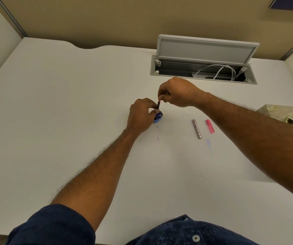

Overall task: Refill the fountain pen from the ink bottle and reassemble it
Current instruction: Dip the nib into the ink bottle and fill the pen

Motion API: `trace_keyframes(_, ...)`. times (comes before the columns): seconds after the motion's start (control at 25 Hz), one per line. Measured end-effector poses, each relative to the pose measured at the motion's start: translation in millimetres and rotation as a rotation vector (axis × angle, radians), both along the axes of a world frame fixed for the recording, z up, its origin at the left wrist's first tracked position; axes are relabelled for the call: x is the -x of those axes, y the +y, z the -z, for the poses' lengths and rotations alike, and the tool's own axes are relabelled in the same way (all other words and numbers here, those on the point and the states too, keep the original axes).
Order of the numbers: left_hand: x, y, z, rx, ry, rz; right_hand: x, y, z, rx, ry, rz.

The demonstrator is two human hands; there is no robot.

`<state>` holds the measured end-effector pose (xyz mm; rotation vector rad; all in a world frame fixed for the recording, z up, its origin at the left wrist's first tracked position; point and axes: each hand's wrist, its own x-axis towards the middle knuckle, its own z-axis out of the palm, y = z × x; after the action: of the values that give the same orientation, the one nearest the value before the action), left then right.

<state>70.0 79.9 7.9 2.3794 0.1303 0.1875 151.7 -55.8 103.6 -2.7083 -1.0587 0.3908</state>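
Note:
A small blue ink bottle (158, 117) stands on the white desk (71, 103), mostly hidden behind my left hand (140, 114), which grips it from the left. A thin dark pen section with a red top (158, 103) stands upright in the bottle's mouth. My right hand (177, 91) pinches its upper end from above. To the right on the desk lie a silver pen barrel (197, 128) and a pink pen cap (210, 126), side by side and apart from both hands.
An open grey cable hatch (204, 68) with white cables sits at the back of the desk. A beige tissue box (283, 114) stands at the right edge. Purple ink smears (208, 142) mark the desk near the pen parts and below the bottle.

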Motion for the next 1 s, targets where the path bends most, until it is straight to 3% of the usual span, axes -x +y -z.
trace_keyframes(0.4,0,-1,-1,-0.012,-0.005,0.014,3,-6,8,-0.058,0.035,0.06)
trace_keyframes(0.76,1,-2,-2,-0.022,-0.026,0.009,25,-15,37,-0.299,0.221,0.251)
trace_keyframes(1.0,3,-5,-5,-0.032,-0.048,0.014,31,-14,46,-0.41,0.171,0.337)
